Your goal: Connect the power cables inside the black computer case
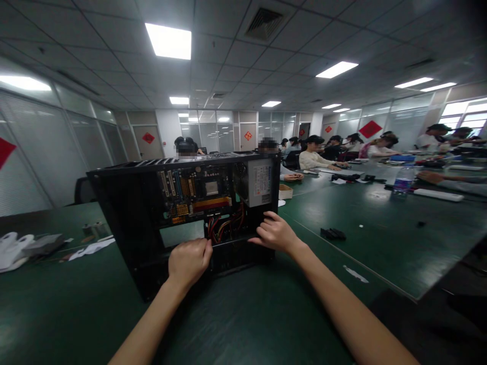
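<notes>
An open black computer case (125,213) lies on its side on the green table (243,314), its inside facing me. Inside I see a motherboard (198,195), a grey power supply (256,182) at the right and a bundle of red and black cables (224,228). My left hand (189,261) is closed on the case's lower front edge just left of the cables. My right hand (274,233) rests on the same edge at the case's right end, fingers curled toward the cables.
White gloves and paper scraps (23,248) lie at the left. A small black part (333,233) sits right of the case. Farther right, several other people sit at the long tables with a water bottle (403,182) and a white strip (437,194).
</notes>
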The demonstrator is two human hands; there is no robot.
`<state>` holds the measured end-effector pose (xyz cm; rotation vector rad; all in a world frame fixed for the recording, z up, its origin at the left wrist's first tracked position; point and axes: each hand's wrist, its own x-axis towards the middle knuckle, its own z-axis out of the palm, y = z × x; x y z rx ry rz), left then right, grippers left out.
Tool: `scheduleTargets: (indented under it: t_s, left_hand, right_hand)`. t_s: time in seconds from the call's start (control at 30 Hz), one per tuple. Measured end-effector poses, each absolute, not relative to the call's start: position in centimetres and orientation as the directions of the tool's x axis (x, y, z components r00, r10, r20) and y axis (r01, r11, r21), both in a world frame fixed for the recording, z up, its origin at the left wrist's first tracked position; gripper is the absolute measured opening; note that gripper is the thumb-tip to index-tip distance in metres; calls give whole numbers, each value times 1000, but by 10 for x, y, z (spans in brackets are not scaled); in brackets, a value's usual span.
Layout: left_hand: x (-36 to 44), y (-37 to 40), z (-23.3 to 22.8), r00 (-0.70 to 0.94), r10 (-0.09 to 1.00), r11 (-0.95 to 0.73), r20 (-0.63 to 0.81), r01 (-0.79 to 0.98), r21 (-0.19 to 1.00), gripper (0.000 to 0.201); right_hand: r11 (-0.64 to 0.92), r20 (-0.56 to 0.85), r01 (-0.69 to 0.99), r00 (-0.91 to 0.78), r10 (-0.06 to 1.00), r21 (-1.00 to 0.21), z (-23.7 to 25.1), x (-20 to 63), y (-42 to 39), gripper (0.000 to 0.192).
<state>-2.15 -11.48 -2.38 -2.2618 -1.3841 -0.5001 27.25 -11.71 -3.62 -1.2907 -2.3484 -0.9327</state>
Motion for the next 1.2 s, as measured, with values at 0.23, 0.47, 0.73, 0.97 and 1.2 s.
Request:
scheduleTargets:
  t_s: [0.23,0.47,0.73,0.97,1.2]
  left_hand:
    - [-28,-104,-36,499,558,-457,663,852,-256,47]
    - [-33,-89,-45,400,532,-426,747,888,-173,51]
    - [-71,-69,-14,-71,859,-145,507,916,374,67]
    - [-114,-33,0,-197,894,-46,402,852,521,72]
    - [-147,-15,20,34,847,-268,531,889,371,49]
  right_hand:
    - [354,613,789,-613,498,502,-47,277,-115,38]
    - [308,660,771,-636,400,557,-46,258,-120,35]
    - [266,672,813,-580,460,518,-44,199,-145,29]
    - [230,639,778,-617,459,585,-43,122,-161,31]
    - [397,440,696,-699,564,598,-39,13,-151,25]
